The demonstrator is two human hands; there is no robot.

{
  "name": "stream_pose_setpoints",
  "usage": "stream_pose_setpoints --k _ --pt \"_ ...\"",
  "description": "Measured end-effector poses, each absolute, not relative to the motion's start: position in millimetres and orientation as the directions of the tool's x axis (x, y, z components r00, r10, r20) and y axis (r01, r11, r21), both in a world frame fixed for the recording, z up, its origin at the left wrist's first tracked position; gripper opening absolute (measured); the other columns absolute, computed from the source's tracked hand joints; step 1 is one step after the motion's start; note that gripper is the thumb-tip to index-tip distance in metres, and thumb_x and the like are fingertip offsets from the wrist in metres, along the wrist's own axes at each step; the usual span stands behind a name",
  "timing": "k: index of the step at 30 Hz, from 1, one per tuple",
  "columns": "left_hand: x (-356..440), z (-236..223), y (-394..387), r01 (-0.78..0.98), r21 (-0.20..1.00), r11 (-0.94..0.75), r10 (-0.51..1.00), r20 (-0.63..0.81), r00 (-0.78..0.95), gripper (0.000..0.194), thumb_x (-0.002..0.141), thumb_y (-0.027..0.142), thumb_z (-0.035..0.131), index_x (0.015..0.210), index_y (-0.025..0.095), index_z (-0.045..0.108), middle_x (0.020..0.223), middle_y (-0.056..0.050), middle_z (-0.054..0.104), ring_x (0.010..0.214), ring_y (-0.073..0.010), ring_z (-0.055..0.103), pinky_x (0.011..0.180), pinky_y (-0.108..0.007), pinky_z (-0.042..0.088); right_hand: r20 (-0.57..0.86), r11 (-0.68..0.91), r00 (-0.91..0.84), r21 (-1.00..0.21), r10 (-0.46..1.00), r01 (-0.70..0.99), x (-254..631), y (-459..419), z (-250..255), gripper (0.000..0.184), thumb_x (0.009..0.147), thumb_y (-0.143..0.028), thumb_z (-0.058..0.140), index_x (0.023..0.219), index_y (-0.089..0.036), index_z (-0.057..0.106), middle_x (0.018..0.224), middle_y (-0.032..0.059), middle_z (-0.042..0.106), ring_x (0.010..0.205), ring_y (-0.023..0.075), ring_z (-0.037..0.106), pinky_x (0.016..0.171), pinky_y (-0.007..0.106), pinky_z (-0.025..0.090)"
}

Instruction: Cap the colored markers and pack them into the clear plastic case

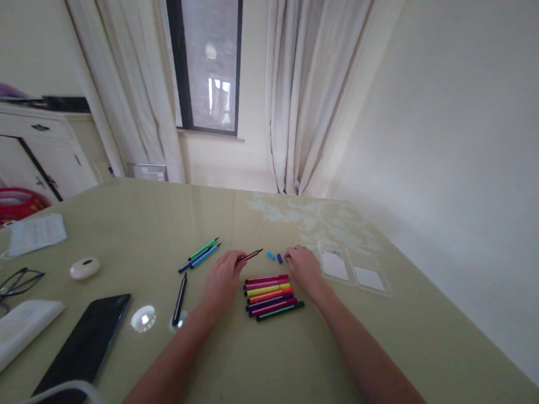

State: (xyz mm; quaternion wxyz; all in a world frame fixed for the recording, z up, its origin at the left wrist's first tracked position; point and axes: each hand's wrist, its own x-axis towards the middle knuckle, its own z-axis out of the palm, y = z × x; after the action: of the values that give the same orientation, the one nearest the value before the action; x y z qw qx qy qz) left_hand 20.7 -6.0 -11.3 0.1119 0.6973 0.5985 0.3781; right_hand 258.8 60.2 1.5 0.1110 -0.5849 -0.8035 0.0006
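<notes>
My left hand (223, 279) is closed around an uncapped brown marker (249, 256), its dark tip pointing to the right. Beyond that tip, a light blue cap (270, 255) and a dark blue cap (279, 259) lie on the table. Beside these caps is my right hand (302, 267), fingers curled together low over the tabletop; whatever they may hold is hidden. Between my forearms lies a row of several capped markers (270, 294) in red, yellow, orange, purple and green. Uncapped green and blue markers (200, 255) sit left of my left hand, with an uncapped black marker (180, 299) nearer me.
Two clear card sleeves (354, 271) lie right of my right hand. To the left are a black phone (86, 343), a white box (8, 344), glasses (7, 291), a white round case (84, 268) and a face mask (37, 235). A white cable (69, 386) crosses the phone.
</notes>
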Motion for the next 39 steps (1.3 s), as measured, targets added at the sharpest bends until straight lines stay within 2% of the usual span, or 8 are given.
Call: stream_pose_setpoints --k 3,6,10,15,18,26,35,39 --pt "25.2 -6.5 -8.0 0.602 0.718 -0.351 0.891 0.453 -0.021 0.020 0.101 0.028 0.052 0.109 0.021 0.068 0.107 -0.007 0.073 0.100 -0.0231 0.068 0.089 -0.038 0.053 0.240 0.318 -0.274 -0.170 0.931 0.933 267.5 49.5 1.8 0.018 0.093 -0.009 0.057 0.101 -0.018 0.070 0.100 0.0118 0.073 0.097 0.0252 0.065 0.086 0.032 0.045" --pt "30.1 -0.5 -12.0 0.510 0.769 -0.386 0.883 0.468 -0.037 0.018 0.098 0.030 0.057 0.105 0.021 0.071 0.101 -0.006 0.074 0.091 -0.0211 0.069 0.082 -0.034 0.056 0.390 0.400 -0.260 -0.339 0.883 0.851 276.4 32.2 2.9 0.019 0.090 -0.009 0.059 0.102 -0.020 0.069 0.101 0.0097 0.072 0.098 0.0247 0.064 0.089 0.035 0.048" --pt "35.1 3.6 -17.4 0.451 0.789 -0.416 0.883 0.470 -0.007 0.017 0.097 0.030 0.061 0.106 0.022 0.073 0.102 -0.005 0.075 0.090 -0.0195 0.070 0.079 -0.031 0.055 0.486 0.528 -0.219 -0.706 0.846 0.472 277.6 11.9 8.7 0.015 0.095 -0.024 0.062 0.105 -0.021 0.072 0.102 0.0070 0.071 0.092 0.0208 0.068 0.085 0.035 0.055" --pt "36.4 4.1 -20.7 0.446 0.791 -0.419 0.887 0.461 0.015 0.015 0.095 0.028 0.063 0.105 0.023 0.074 0.100 -0.004 0.077 0.090 -0.0195 0.070 0.079 -0.031 0.054 0.412 0.431 -0.174 -0.898 0.895 0.090 268.3 3.2 17.4 0.018 0.093 -0.037 0.072 0.101 -0.022 0.075 0.099 0.0069 0.077 0.095 0.0221 0.073 0.089 0.037 0.059" --pt "36.0 5.0 -22.7 0.452 0.782 -0.429 0.882 0.471 0.022 0.015 0.096 0.028 0.063 0.106 0.024 0.073 0.100 -0.004 0.077 0.090 -0.0193 0.070 0.078 -0.031 0.054 0.351 0.354 -0.147 -0.935 0.925 -0.003 266.8 1.9 18.7 0.022 0.090 -0.041 0.076 0.100 -0.022 0.075 0.098 0.0072 0.079 0.095 0.0232 0.076 0.091 0.039 0.061" --pt "37.8 10.1 -30.7 0.460 0.774 -0.434 0.881 0.473 0.035 0.014 0.096 0.029 0.063 0.106 0.025 0.072 0.101 -0.003 0.076 0.092 -0.0194 0.069 0.080 -0.031 0.054 0.333 0.327 -0.165 -0.943 0.928 -0.064 265.4 -2.6 19.8 0.025 0.087 -0.044 0.078 0.100 -0.023 0.078 0.097 0.0069 0.080 0.093 0.0233 0.077 0.090 0.040 0.063" --pt "36.2 13.6 -30.8 0.482 0.750 -0.452 0.861 0.509 0.016 0.015 0.096 0.030 0.064 0.105 0.025 0.074 0.100 -0.003 0.076 0.090 -0.0196 0.068 0.078 -0.030 0.054 0.336 0.330 -0.120 -0.941 0.934 -0.070 264.2 -6.2 21.3 0.023 0.088 -0.042 0.078 0.101 -0.023 0.078 0.097 0.0067 0.080 0.093 0.0233 0.076 0.089 0.040 0.063" --pt "38.5 12.7 -32.3 0.494 0.726 -0.479 0.851 0.523 0.056 0.015 0.095 0.028 0.064 0.104 0.025 0.075 0.098 -0.004 0.076 0.089 -0.0198 0.068 0.079 -0.031 0.055 0.356 0.360 -0.165 -0.933 0.920 -0.006 263.7 -8.2 19.5 0.020 0.088 -0.041 0.078 0.099 -0.024 0.080 0.095 0.0063 0.079 0.091 0.0224 0.076 0.084 0.036 0.063"
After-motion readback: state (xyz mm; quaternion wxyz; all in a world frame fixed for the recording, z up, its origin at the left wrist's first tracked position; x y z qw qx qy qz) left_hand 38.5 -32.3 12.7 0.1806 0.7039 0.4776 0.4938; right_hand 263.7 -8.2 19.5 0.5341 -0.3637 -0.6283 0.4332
